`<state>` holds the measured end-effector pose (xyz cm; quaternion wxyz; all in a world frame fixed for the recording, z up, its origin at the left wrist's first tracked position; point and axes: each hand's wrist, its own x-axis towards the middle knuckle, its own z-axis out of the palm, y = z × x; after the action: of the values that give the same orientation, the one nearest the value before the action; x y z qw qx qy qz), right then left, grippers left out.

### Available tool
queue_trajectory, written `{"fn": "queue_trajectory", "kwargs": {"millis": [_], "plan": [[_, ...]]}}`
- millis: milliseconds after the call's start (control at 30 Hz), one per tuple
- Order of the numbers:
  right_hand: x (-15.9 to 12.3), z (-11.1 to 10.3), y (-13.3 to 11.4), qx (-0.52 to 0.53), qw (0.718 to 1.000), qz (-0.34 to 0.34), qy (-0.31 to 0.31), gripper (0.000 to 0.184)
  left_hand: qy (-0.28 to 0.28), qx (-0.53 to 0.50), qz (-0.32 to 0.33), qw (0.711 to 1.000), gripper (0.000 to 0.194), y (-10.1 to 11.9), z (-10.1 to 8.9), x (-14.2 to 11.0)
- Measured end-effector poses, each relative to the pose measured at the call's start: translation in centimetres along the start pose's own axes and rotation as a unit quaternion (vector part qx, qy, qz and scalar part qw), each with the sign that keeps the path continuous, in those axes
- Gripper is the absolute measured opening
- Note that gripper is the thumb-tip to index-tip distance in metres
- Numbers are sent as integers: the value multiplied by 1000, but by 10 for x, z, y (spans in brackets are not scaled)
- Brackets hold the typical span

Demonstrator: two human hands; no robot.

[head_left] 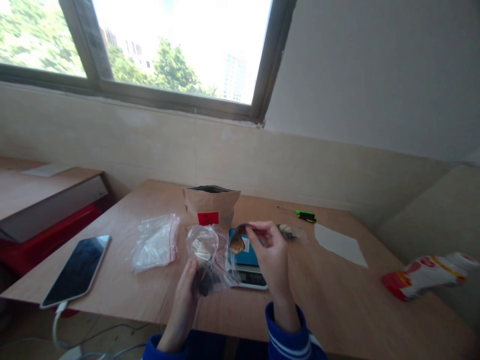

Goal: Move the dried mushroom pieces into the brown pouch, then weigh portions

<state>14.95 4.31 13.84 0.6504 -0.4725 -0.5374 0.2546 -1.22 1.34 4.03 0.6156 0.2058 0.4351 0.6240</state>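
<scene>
My left hand [186,290] grips the lower part of a small clear zip bag [208,255] with a red seal line; dark pieces lie in its bottom. My right hand [270,255] pinches a dark spoon [240,237] by its handle, the bowl loaded with brownish stuff just right of the bag's mouth. Under the spoon sits a small digital scale [247,267] with a blue top. A brown paper pouch [211,206] with a red label stands open just behind the bag.
Spare clear zip bags [155,242] lie left of the pouch. A phone [78,270] on a cable rests at the table's left edge. A green-handled tool [304,215], a white paper sheet [339,244] and a red-white packet [427,275] lie to the right.
</scene>
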Motion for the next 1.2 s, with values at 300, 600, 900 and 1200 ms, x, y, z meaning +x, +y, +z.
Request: {"fn": "queue_trajectory", "kwargs": {"millis": [300, 600, 900, 1200], "plan": [[120, 77, 6, -35, 977, -206, -48, 8, 9, -9, -6, 1000, 58, -2, -12, 0], [117, 76, 33, -147, 944, -271, -115, 5, 20, -18, -2, 1000, 45, -2, -19, 4], [105, 47, 20, -242, 914, -281, -164, 32, -35, -21, -27, 999, 50, 7, -9, -3], [102, 52, 31, -306, 892, -253, -216, 42, -17, -3, -24, 1000, 54, 9, -6, -2]]}}
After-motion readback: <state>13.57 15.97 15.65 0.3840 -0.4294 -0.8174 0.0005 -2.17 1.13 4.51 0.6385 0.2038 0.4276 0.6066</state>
